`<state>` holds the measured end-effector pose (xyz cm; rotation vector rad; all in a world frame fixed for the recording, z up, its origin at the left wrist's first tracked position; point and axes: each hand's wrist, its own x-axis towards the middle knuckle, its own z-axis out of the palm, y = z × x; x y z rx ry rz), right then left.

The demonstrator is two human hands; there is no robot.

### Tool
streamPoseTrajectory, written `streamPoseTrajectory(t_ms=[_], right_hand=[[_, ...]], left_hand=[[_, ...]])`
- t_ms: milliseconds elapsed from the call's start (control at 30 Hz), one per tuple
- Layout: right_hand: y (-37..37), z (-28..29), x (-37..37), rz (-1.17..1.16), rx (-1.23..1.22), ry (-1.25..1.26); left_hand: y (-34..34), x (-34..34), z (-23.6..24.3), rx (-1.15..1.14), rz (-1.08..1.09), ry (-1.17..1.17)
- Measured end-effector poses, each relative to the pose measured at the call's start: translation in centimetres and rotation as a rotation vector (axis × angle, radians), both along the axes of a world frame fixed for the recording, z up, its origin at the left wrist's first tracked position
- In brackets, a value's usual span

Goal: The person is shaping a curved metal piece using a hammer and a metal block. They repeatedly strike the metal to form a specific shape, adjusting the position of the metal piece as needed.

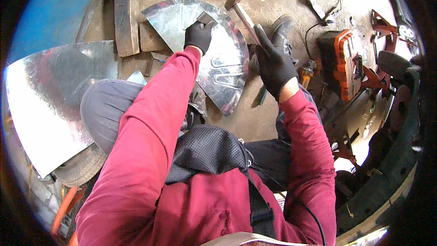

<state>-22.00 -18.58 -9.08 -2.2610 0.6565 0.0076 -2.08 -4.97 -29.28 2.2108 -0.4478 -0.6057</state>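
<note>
A fan-shaped piece of shiny sheet metal (182,13) lies on the floor in front of me, with rounded raised or cut outlines on its right part. Over its upper middle, my left hand (198,36) in a black glove is closed on a small grey block (207,19). To the right of the sheet, my right hand (275,66), also gloved in black, holds a hammer (245,17) by its handle, one finger stretched along it. The hammer's head is raised at the far end, apart from the sheet.
A second curved metal sheet (59,95) rests on a tyre (84,166) at my left. Wooden planks (126,13) stand beyond it. To the right are my boot (283,29), a yellow power tool (307,74), an orange-and-black toolbox (344,64) and a black cable (314,2).
</note>
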Motion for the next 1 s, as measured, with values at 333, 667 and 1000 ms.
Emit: streamPoseTrajectory(t_ms=[333,667,1000], right_hand=[[0.7,4.7,3.2,0.037,-0.258,-0.427],[4.1,-6.2,-2.9,-0.269,0.132,0.226],[11.7,-17.0,-13.1,-0.528,0.237,0.289]], left_hand=[[-0.7,-0.9,1.0,0.051,-0.023,-0.03],[-3.2,5.9,1.3,0.187,-0.36,-0.158],[0.5,26.1,16.4,0.297,-0.96,-0.15]])
